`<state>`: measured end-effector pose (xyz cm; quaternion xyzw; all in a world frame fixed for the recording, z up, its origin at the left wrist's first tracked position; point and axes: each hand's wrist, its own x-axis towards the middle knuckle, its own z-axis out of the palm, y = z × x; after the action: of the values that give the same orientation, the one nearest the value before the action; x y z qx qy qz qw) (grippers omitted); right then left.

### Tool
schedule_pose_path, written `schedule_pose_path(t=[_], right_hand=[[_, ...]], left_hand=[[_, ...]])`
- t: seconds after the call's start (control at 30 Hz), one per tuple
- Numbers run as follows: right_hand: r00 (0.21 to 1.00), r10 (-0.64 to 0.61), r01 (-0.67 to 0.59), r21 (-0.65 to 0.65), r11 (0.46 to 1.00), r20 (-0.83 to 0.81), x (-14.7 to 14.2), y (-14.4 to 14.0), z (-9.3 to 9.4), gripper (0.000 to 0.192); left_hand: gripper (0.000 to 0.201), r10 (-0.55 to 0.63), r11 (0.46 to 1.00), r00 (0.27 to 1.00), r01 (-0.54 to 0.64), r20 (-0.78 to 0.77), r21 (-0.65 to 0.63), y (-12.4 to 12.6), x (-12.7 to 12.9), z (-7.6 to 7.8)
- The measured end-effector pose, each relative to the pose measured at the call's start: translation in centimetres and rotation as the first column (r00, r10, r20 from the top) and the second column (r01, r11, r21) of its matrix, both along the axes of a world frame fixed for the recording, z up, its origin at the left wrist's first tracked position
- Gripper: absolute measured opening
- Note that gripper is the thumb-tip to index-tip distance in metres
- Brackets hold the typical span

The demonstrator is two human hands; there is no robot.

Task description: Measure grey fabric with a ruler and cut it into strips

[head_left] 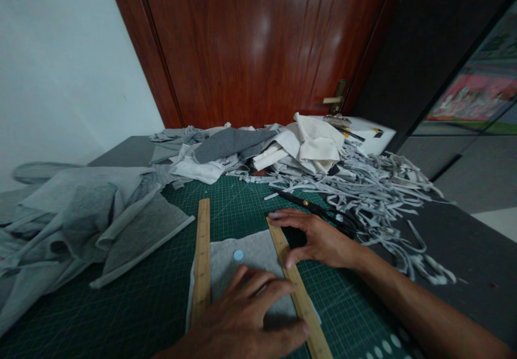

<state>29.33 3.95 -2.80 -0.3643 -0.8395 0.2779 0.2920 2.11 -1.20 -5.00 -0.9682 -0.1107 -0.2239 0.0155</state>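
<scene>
A piece of grey fabric (232, 267) lies on a green cutting mat (238, 200), with a small light-blue disc (238, 254) on it. One wooden ruler (202, 262) runs along the fabric's left side. A second wooden ruler (302, 300) lies slantwise over its right side. My left hand (250, 313) is spread low over the fabric, thumb and index fingertips at the right ruler's inner edge. My right hand (317, 238) holds that ruler near its far end, fingers at the tip and thumb lower down. Black scissors (307, 203) lie just beyond my right hand.
Crumpled grey cloth (81, 213) covers the left side. Folded grey and white fabrics (242, 146) are heaped at the back, with a white box (371, 133) behind. Thin fabric strips (375, 192) pile up at right. A wooden door (250, 47) stands behind the table.
</scene>
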Motion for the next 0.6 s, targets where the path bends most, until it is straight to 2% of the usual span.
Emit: schedule_pose_path(t=[0.17, 0.4, 0.6], right_hand=[[1.0, 0.009, -0.009, -0.004, 1.0, -0.001, 0.08, 0.08, -0.08, 0.086], [0.999, 0.005, -0.003, -0.057, 0.998, 0.032, 0.17, 0.23, -0.09, 0.088], [0.998, 0.003, 0.002, -0.073, 0.997, 0.06, 0.05, 0.23, -0.02, 0.09]], left_hand=[[0.037, 0.001, 1.0, 0.999, -0.001, 0.034, 0.01, 0.1, 0.22, -0.34], [0.039, -0.016, 1.0, 1.0, 0.016, 0.001, -0.008, 0.17, -0.04, 0.29], [0.029, 0.009, 1.0, 0.999, -0.008, 0.054, -0.011, 0.12, 0.45, -0.63]])
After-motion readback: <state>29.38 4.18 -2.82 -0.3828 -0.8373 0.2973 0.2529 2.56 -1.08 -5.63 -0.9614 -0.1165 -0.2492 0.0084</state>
